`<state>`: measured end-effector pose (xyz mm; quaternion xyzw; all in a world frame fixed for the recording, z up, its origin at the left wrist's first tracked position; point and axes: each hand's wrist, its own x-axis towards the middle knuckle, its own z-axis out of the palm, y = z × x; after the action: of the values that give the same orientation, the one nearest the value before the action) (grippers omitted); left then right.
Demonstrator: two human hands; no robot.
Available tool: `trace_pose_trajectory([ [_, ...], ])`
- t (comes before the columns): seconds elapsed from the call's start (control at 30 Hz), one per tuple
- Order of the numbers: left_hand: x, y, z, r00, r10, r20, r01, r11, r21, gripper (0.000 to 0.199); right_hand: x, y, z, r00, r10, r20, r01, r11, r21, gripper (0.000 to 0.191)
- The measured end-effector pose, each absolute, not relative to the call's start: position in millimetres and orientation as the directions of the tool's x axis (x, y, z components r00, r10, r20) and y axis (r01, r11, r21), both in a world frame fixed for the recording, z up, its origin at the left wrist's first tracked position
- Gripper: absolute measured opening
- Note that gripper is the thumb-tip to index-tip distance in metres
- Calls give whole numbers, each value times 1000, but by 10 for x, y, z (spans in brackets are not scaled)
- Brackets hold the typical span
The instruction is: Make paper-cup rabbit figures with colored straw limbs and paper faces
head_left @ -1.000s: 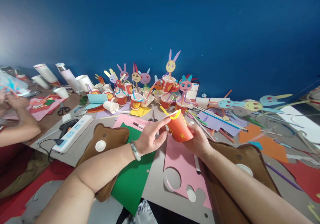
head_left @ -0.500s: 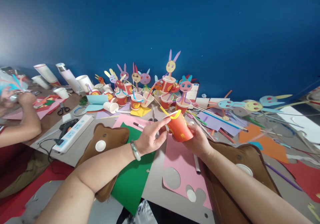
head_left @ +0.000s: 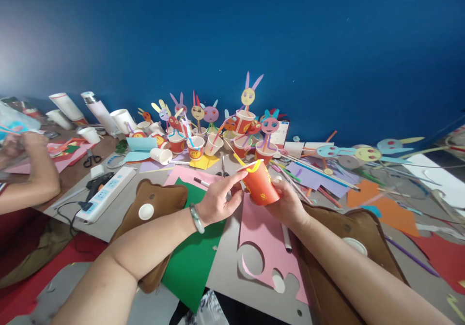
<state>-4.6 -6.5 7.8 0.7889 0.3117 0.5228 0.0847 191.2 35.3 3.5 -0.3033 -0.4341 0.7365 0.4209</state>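
My right hand [head_left: 287, 203] is wrapped around a red paper cup [head_left: 262, 184], tilted above the table. A bent yellow straw or strip [head_left: 254, 166] lies across the cup's mouth and sticks out to the left. My left hand [head_left: 220, 200] is at the cup's left side, forefinger on the rim and thumb close to the wall; some of its fingers are hidden. Below the cup lies a pink paper sheet [head_left: 254, 230] with round holes cut in it. A green sheet [head_left: 194, 252] lies under my left forearm.
Paper cups [head_left: 177, 143] with rabbit-like paper figures stand along the blue wall. A white power strip [head_left: 107, 194] and scissors [head_left: 92, 158] lie left. Brown cushions [head_left: 154, 204] are beneath my forearms. Straws [head_left: 319, 170] and paper scraps spread right. A co-worker's hands [head_left: 29, 146] work at far left.
The cup has turned slightly in my right hand, and my left hand stays at its rim. A cup with a blue straw in the row has shifted. The co-worker's hands have moved left.
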Motion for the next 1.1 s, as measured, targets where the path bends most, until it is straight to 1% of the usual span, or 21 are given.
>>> trace_pose_trajectory([
  [0.07,-41,-66,84,261,582,770,409,-789,457,52,1898,333,64,-445,894,-51,-367,-235,-900,30],
  [0.13,-34,-69,91,252,605,756,411,-774,482,50,1886,309,93,-436,900,-10,-372,-190,-909,30],
  [0.23,-26,-72,93,227,656,719,399,-737,546,47,1875,279,120,-419,907,42,-365,-126,-923,35],
  [0.37,-30,-63,73,221,688,691,376,-714,591,47,1876,265,116,-410,904,118,-340,-31,-940,40],
  [0.47,-38,-51,55,227,709,668,356,-699,621,49,1886,277,89,-418,896,148,-290,23,-957,45],
  [0.57,-44,-40,46,223,730,646,334,-679,654,49,1893,298,46,-371,915,161,-215,83,-973,53],
  [0.63,-42,-37,49,218,756,618,311,-654,690,50,1891,309,17,-317,931,181,-189,125,-974,55],
  [0.73,-18,-39,65,236,819,523,216,-569,794,55,1886,315,-15,-218,952,214,-138,187,-973,50],
  [0.8,10,-41,78,258,873,414,104,-451,887,60,1883,312,-32,-158,958,238,-74,229,-971,48],
  [0.87,42,-40,93,270,912,310,-18,-317,948,63,1880,299,-51,-124,954,274,5,277,-961,49],
  [0.97,79,-29,116,276,933,231,-159,-192,968,58,1862,257,-90,-115,933,342,153,357,-922,52],
  [1.1,94,-14,119,295,933,208,-230,-142,963,47,1819,187,-143,-160,892,422,330,451,-829,47],
])
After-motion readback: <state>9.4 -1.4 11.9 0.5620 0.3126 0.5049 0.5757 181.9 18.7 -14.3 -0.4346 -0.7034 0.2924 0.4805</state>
